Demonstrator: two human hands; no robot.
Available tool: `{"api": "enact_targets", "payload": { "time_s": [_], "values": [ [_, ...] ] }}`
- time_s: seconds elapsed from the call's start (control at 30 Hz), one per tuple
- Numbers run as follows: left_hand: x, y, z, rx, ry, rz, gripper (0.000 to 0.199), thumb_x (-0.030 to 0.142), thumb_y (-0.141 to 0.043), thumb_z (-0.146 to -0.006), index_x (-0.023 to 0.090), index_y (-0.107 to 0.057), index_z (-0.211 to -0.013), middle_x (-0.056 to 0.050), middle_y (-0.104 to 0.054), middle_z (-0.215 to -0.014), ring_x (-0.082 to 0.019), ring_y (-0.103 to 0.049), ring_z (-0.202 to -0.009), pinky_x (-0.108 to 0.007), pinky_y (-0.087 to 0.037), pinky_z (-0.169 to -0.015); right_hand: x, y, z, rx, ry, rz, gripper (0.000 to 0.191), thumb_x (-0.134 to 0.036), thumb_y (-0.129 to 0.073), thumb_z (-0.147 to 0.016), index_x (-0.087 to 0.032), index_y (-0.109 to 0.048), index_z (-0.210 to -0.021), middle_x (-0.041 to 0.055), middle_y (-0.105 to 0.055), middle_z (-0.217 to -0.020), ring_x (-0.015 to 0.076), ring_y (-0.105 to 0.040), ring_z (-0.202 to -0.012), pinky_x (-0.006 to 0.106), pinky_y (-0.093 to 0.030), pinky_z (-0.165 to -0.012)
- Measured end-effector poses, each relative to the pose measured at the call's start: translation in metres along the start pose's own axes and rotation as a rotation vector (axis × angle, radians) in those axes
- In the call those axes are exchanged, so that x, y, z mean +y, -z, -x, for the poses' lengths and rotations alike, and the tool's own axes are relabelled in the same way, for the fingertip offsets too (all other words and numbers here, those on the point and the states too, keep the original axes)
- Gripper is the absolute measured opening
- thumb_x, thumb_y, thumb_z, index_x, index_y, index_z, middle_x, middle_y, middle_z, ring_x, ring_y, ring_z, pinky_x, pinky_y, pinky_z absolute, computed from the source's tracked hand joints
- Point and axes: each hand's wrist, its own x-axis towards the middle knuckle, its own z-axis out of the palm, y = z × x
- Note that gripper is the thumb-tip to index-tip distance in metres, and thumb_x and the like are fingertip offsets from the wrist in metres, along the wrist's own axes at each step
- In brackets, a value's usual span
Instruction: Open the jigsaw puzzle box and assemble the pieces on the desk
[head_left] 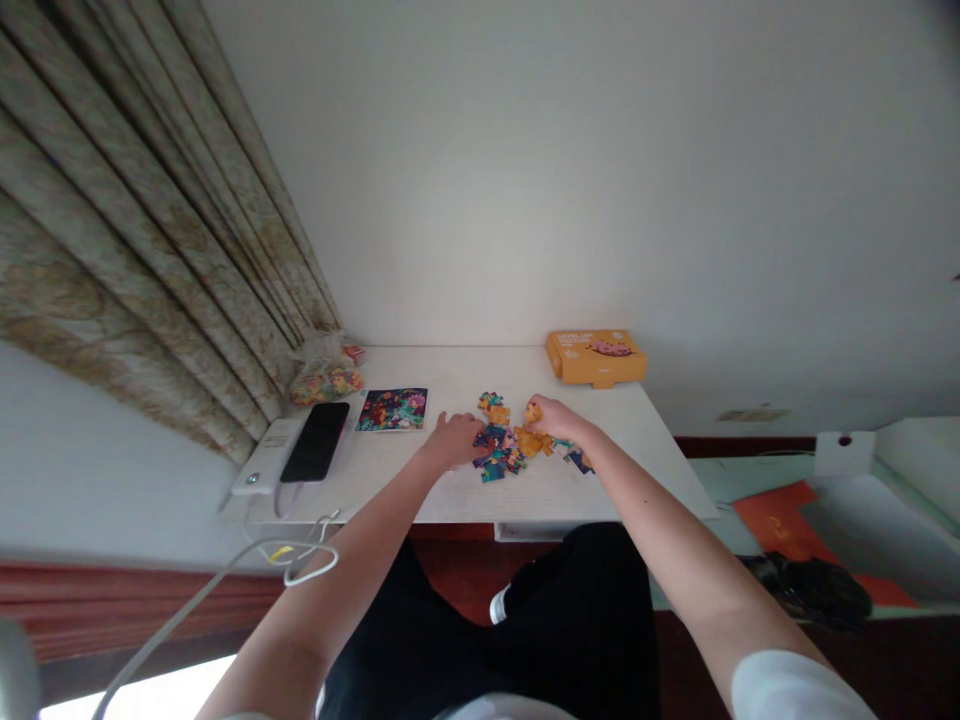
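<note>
Colourful puzzle pieces [496, 440] lie in a loose cluster on the white table [450, 505]. At the left side of the cluster is my left hand [454, 440], its fingertips touching the dark pieces and its thumb apart. My right hand [553, 415] is closed around an orange puzzle piece [532, 412] just above other orange pieces [531, 442]. More blue and white pieces [574, 455] lie partly under my right forearm. A square picture card [392, 409] with a dark, colourful print rests left of my left hand.
An orange box [598, 357] stands at the back right of the table. On the left are a black phone [316, 442], a white box [264, 458], a clear bag of pieces [326, 378] and a white cable [202, 598]. A patterned curtain [150, 190] hangs beside them.
</note>
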Motion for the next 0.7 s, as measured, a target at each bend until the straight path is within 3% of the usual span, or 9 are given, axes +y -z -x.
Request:
{"api": "enact_targets", "payload": {
  "time_s": [0.13, 0.27, 0.43, 0.7],
  "values": [
    [0.004, 0.017, -0.031, 0.022, 0.041, 0.026, 0.034, 0.030, -0.055, -0.097, 0.026, -0.064, -0.129, -0.011, -0.066, -0.133, -0.029, -0.063, -0.120, -0.044, -0.048, -0.101, 0.008, 0.004, 0.002, -0.087, 0.002, -0.117, 0.037, -0.016, -0.077, -0.076, -0.020, -0.065, -0.111, 0.0070, -0.074, -0.110, 0.0218, -0.069, -0.095, 0.025, -0.052, -0.078],
    [0.011, 0.015, -0.062, -0.024, 0.064, -0.021, 0.035, 0.026, -0.059, -0.094, 0.026, -0.065, -0.129, -0.013, -0.064, -0.133, -0.032, -0.060, -0.124, -0.046, -0.047, -0.102, 0.006, 0.000, 0.006, -0.168, 0.032, -0.095, 0.057, -0.019, -0.085, -0.069, -0.022, -0.064, -0.122, 0.0067, -0.071, -0.120, 0.0228, -0.068, -0.105, 0.026, -0.052, -0.087],
    [0.011, 0.011, -0.085, -0.079, 0.082, -0.057, 0.046, 0.022, -0.071, -0.085, 0.022, -0.064, -0.130, -0.018, -0.059, -0.136, -0.035, -0.058, -0.126, -0.049, -0.047, -0.102, -0.005, -0.011, 0.005, -0.206, 0.054, 0.132, 0.082, -0.025, -0.097, -0.053, -0.022, -0.063, -0.127, 0.0087, -0.064, -0.127, 0.0240, -0.066, -0.104, 0.029, -0.053, -0.090],
    [0.012, 0.012, -0.104, -0.152, 0.125, -0.045, 0.044, 0.015, -0.081, -0.072, 0.017, -0.069, -0.114, -0.020, -0.060, -0.136, -0.037, -0.057, -0.127, -0.049, -0.047, -0.104, -0.015, -0.002, -0.015, -0.185, 0.042, 0.237, 0.053, -0.025, -0.096, -0.056, -0.018, -0.068, -0.100, 0.0107, -0.065, -0.119, 0.0257, -0.068, -0.100, 0.031, -0.053, -0.085]
  ]
}}
